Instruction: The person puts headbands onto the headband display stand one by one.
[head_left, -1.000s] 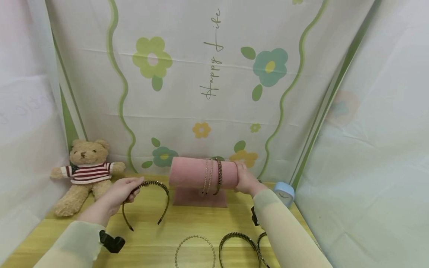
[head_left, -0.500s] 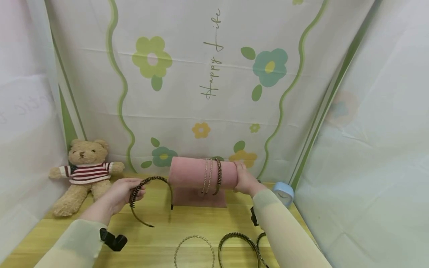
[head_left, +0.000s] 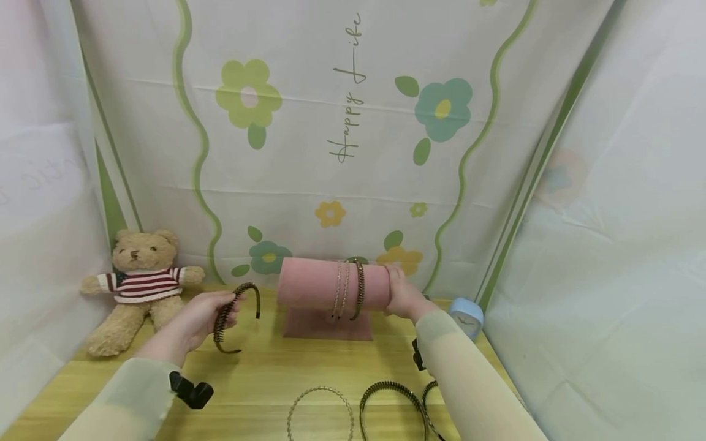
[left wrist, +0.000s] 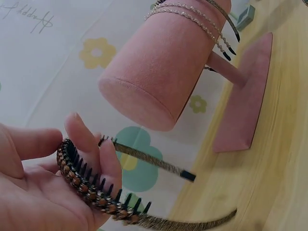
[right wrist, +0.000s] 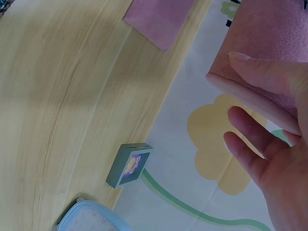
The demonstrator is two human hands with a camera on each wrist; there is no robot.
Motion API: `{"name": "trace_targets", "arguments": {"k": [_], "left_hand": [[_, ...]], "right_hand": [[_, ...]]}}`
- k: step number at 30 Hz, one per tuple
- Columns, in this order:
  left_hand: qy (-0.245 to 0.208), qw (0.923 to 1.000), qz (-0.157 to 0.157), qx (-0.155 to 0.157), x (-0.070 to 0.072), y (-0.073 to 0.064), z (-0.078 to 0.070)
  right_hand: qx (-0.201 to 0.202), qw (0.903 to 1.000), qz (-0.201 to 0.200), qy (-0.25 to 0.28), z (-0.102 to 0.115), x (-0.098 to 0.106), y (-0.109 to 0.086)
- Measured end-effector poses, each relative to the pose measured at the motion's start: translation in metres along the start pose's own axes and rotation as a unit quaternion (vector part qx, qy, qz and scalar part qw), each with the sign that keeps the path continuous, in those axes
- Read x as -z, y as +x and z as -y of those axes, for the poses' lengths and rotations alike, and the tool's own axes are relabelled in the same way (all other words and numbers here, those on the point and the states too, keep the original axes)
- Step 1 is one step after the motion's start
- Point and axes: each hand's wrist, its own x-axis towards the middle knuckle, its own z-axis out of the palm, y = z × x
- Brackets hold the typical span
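My left hand (head_left: 200,315) pinches a dark beaded headband (left wrist: 89,190) between thumb and fingers, left of the pink display stand (head_left: 309,283). Small black teeth line the headband's inner side, and its two ends point away from the palm. The stand is a padded roll on a flat base (head_left: 328,324). Around the roll hang two thin light headbands (head_left: 337,291) and a darker braided headband (head_left: 361,288). At the roll's right end my right hand (head_left: 405,295) holds on, with the thumb lying along the pink cloth; two other fingers are bent clear of it.
On the wooden table (head_left: 248,398) near the front lie a light twisted headband (head_left: 295,404), a dark toothed headband (head_left: 386,386) and another, partly hidden by the right sleeve. A teddy bear (head_left: 143,275) sits left; a blue clock (head_left: 467,315) and a small grey-green box (right wrist: 127,166) stand right.
The headband in my left hand has turned from facing forward to nearly edge-on, its free ends swinging round toward the stand and then narrowing together. My right hand stays on the roll's end.
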Motion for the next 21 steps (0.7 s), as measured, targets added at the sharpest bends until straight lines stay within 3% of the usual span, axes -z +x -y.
{"name": "trace_targets", "arguments": {"k": [6,16,21], "left_hand": [[-0.045,0.9989,-0.003,-0.01,-0.005,0.013,0.001],[-0.134,0.9898,0.026,-0.041,-0.018,0.033,0.001],[-0.153,0.9873,-0.003,-0.041,-0.024,0.041,-0.004]], "right_hand": [[-0.001,1.0,0.001,0.003,0.0,0.0,0.0],[0.003,1.0,0.002,0.008,0.0,0.0,-0.001],[0.003,0.9999,0.003,0.011,0.002,0.001,-0.002]]}}
